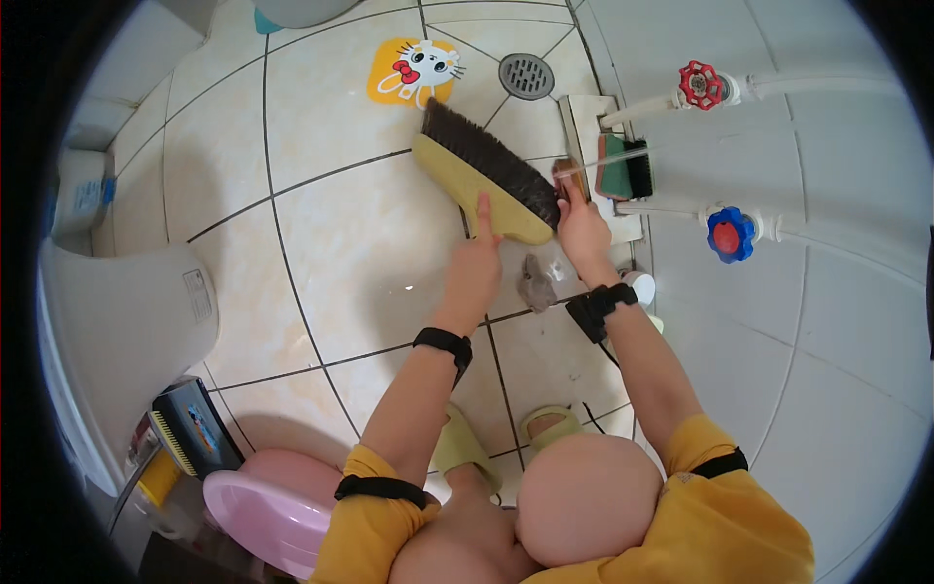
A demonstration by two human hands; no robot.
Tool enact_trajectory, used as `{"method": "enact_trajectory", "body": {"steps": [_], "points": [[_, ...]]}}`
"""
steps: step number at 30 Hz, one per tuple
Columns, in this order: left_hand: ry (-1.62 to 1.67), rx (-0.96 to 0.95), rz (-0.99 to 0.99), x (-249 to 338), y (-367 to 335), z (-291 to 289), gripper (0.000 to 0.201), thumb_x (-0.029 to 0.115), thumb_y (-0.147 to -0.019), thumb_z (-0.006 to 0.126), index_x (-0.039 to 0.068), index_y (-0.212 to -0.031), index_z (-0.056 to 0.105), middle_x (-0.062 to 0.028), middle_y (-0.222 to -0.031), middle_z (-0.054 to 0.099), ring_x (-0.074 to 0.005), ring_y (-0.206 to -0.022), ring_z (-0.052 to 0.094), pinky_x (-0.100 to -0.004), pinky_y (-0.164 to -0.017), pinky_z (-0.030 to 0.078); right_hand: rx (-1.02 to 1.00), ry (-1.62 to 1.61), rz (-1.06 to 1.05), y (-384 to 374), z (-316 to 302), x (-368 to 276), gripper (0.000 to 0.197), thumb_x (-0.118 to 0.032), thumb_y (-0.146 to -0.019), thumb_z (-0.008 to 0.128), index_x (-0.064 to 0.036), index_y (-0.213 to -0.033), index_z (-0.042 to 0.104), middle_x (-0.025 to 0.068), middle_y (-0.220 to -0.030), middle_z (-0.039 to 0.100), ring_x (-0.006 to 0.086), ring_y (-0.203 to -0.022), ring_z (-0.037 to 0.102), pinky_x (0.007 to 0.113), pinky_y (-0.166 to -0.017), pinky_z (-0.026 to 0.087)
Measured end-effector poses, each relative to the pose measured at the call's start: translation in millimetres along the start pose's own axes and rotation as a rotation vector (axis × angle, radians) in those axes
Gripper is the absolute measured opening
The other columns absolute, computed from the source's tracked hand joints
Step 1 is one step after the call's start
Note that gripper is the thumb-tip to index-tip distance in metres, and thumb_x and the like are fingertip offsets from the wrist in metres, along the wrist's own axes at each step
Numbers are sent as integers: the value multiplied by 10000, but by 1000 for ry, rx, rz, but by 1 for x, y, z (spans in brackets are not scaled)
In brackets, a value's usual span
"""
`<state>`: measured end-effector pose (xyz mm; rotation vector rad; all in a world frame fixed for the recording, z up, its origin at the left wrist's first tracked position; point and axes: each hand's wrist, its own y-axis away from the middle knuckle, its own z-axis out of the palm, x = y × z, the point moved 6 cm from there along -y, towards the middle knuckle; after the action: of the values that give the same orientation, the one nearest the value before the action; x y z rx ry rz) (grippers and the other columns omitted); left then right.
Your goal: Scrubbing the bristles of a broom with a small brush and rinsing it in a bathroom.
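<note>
A broom head point(486, 180) with a pale yellow body and dark bristles lies slantwise over the tiled floor, bristles toward the far right. My left hand point(475, 268) is closed at its near side, index finger stretched along the yellow body; the other fingers are mostly hidden. My right hand point(586, 238) is closed on a small brown tool point(570, 177) beside the right end of the bristles; its exact kind is unclear. Below the broom head, between my wrists, a soft-looking grey clump point(536, 283) lies on the tiles.
A round floor drain point(526, 76) and a yellow cat sticker point(416, 71) lie beyond the broom. Along the right wall are a green-and-black brush point(623, 167), a red valve point(700, 86) and a blue valve point(731, 235). A pink basin point(268, 516) and white bin point(126, 331) stand left.
</note>
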<state>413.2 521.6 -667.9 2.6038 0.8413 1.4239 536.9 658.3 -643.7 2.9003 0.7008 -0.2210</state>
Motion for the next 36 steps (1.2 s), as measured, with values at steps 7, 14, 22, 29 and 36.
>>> {"method": "enact_trajectory", "body": {"steps": [7, 14, 22, 29, 36], "points": [[-19, -25, -97, -17, 13, -11, 707, 173, -946, 458, 183, -1495, 14, -191, -653, 584, -367, -606, 584, -474, -562, 446, -47, 5, -75, 65, 13, -6, 504, -215, -922, 523, -306, -1397, 382, 217, -981, 596, 412, -750, 616, 488, -647, 493], [-42, 10, -101, -30, 14, -9, 700, 192, -951, 449, 184, -1495, 9, -191, -651, 588, -369, -611, 585, -475, -563, 447, -125, -59, -108, 87, 29, -18, 514, -225, -942, 491, -300, -1425, 332, 187, -864, 579, 372, -706, 605, 448, -595, 486], [3, 22, -70, -20, 11, -12, 705, 164, -938, 451, 167, -1497, 21, -207, -671, 595, -381, -614, 584, -473, -573, 452, -46, -171, -146, 64, -37, -27, 612, -170, -898, 550, -266, -1446, 295, 139, -867, 554, 344, -708, 596, 430, -588, 487], [195, 171, 164, -13, 16, -9, 725, 77, -901, 420, 174, -1502, 26, -257, -837, 607, -393, -781, 591, -480, -725, 457, 195, 287, -593, 45, -271, -121, 689, -43, -738, 599, -186, -1390, 429, 64, -861, 549, 235, -696, 574, 341, -537, 467], [151, 125, 25, -39, 36, -9, 751, 80, -898, 453, 175, -1500, 15, -239, -933, 620, -404, -784, 600, -488, -694, 464, 793, 841, -726, 57, -514, -199, 543, -47, -753, 541, -67, -1293, 494, 66, -962, 569, 209, -798, 566, 318, -653, 489]]}}
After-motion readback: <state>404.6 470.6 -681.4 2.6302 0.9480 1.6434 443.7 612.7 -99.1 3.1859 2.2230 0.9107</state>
